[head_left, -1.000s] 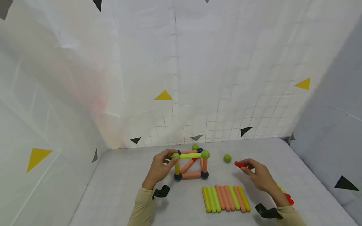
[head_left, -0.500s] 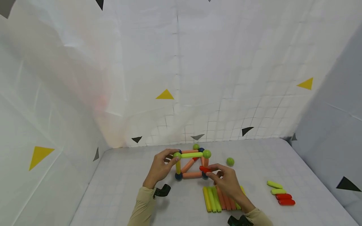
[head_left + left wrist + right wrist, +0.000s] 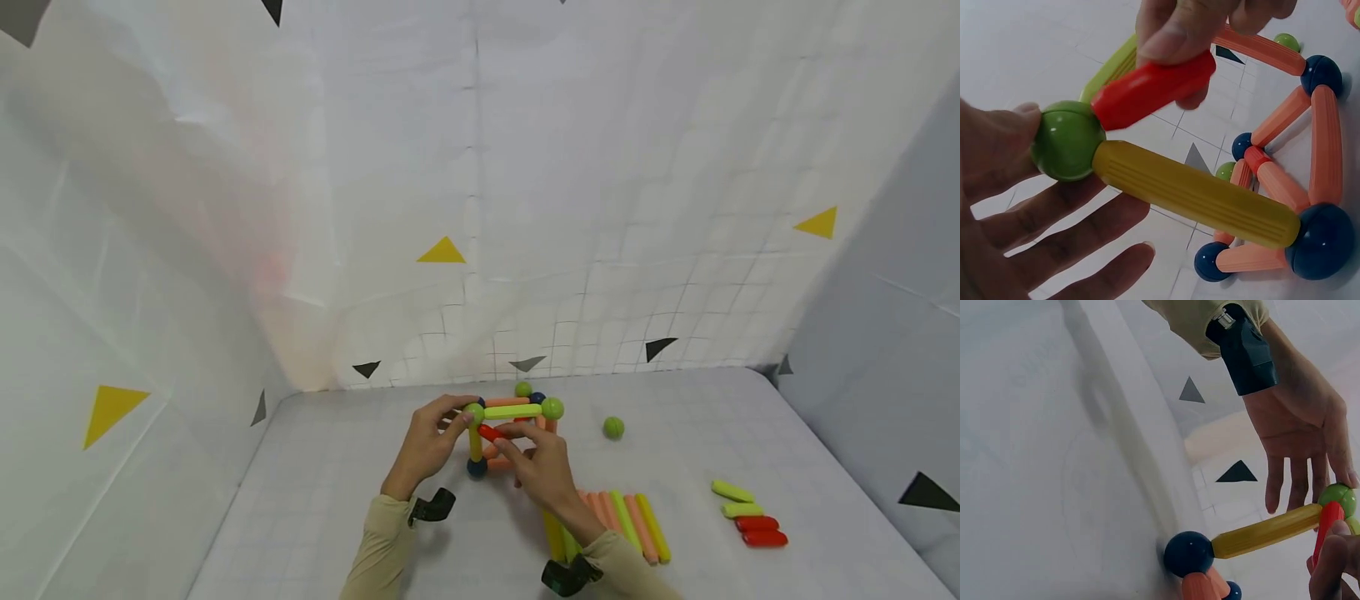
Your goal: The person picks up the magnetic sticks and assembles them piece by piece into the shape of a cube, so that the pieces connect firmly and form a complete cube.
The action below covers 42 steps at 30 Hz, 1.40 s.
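A frame of orange, yellow and green rods joined by dark blue and green balls point(image 3: 513, 433) stands on the white table. My left hand point(image 3: 459, 419) pinches its near-left top green ball point(image 3: 473, 412) point(image 3: 1067, 140) between thumb and forefinger, the other fingers straight below it. My right hand point(image 3: 510, 437) pinches a short red rod point(image 3: 491, 432) point(image 3: 1154, 87) whose end touches that green ball beside the upright yellow rod point(image 3: 1197, 194). In the right wrist view the red rod point(image 3: 1325, 531) meets the green ball point(image 3: 1339, 497) under my left fingertips point(image 3: 1335, 469).
A row of several orange, green and yellow rods point(image 3: 626, 521) lies on the table just right of my right forearm. A loose green ball point(image 3: 613, 427) sits further back. Short yellow-green and red pieces point(image 3: 746, 515) lie at the right. White gridded walls enclose the table.
My right hand has carried the red rod leftward from the table's right side, past the frame's front, up to the green ball. My left hand has stayed on that ball.
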Available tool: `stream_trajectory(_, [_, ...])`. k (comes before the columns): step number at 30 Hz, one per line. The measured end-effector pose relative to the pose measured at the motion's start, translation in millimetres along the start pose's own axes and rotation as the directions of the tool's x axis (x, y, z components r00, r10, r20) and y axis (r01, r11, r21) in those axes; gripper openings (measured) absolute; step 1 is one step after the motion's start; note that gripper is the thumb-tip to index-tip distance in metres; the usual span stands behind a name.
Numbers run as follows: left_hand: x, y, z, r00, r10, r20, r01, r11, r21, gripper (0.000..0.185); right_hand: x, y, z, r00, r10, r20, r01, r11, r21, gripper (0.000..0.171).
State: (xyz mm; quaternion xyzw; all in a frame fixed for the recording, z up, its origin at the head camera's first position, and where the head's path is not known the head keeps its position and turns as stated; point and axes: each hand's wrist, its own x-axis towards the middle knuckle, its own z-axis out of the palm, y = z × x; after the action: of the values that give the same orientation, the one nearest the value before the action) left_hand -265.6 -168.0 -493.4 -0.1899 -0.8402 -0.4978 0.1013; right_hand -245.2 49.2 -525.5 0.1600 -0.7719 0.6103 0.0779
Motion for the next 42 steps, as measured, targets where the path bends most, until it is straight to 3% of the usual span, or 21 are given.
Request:
stream_trajectory(10, [0.3, -0.4, 2.6, 1.0, 0.0, -0.005, 0.0, 1.0, -0.005, 0.028, 1, 2, 8, 0.996, 0.057, -0.073, -0.059, 0.998, -0.025, 0.016])
stream_trajectory(15, [-0.5, -0.3, 3.6, 1.0, -0.002, 0.003, 0.002, 1.0, -0.002, 0.028, -4, 3, 4, 0.995, 0.029, -0.094, -0.035, 0.997, -0.065, 0.021])
stream_trajectory(18, [0.0, -0.1, 4.2, 1.0, -0.004, 0.008, 0.004, 1.0, 0.001, 0.029, -10, 5, -3, 0.993, -0.039, -0.113, 0.019, 0.986, -0.168, 0.02])
stream_trajectory(20, [0.3, 0.7, 4.2, 1.0, -0.011, 0.008, 0.011, 1.0, 0.007, 0.03, -15, 6, -10, 0.99, -0.078, -0.12, 0.039, 0.955, -0.293, 0.015])
stream_trajectory(22, [0.7, 1.6, 3.9, 1.0, -0.022, 0.007, 0.022, 1.0, 0.013, 0.03, -20, 8, -19, 0.992, -0.064, -0.112, 0.011, 0.908, -0.418, 0.012])
stream_trajectory(24, [0.9, 2.6, 3.7, 0.999, -0.031, 0.009, 0.031, 0.999, 0.02, 0.031, -24, 7, -29, 0.996, 0.012, -0.093, -0.059, 0.847, -0.528, 0.015])
stream_trajectory(26, [0.7, 3.1, 3.6, 0.999, -0.039, 0.011, 0.039, 0.999, 0.024, 0.031, -29, 7, -39, 0.988, 0.141, -0.056, -0.146, 0.777, -0.612, 0.022])
stream_trajectory(29, [0.3, 3.8, 3.9, 0.999, -0.047, 0.015, 0.046, 0.999, 0.029, 0.031, -35, 5, -53, 0.938, 0.347, 0.01, -0.237, 0.661, -0.712, 0.035])
stream_trajectory(32, [-0.2, 4.0, 4.2, 0.999, -0.049, 0.017, 0.049, 0.998, 0.025, 0.031, -41, 3, -62, 0.88, 0.468, 0.079, -0.241, 0.583, -0.776, 0.043])
stream_trajectory(36, [-0.1, 4.0, 4.0, 0.999, -0.048, 0.016, 0.048, 0.999, 0.02, 0.031, -47, 1, -66, 0.862, 0.491, 0.127, -0.206, 0.567, -0.797, 0.045])
stream_trajectory(42, [0.1, 3.7, 5.1, 0.998, -0.052, 0.022, 0.052, 0.999, 0.015, 0.031, -50, -5, -60, 0.83, 0.542, 0.133, -0.227, 0.546, -0.807, 0.045])
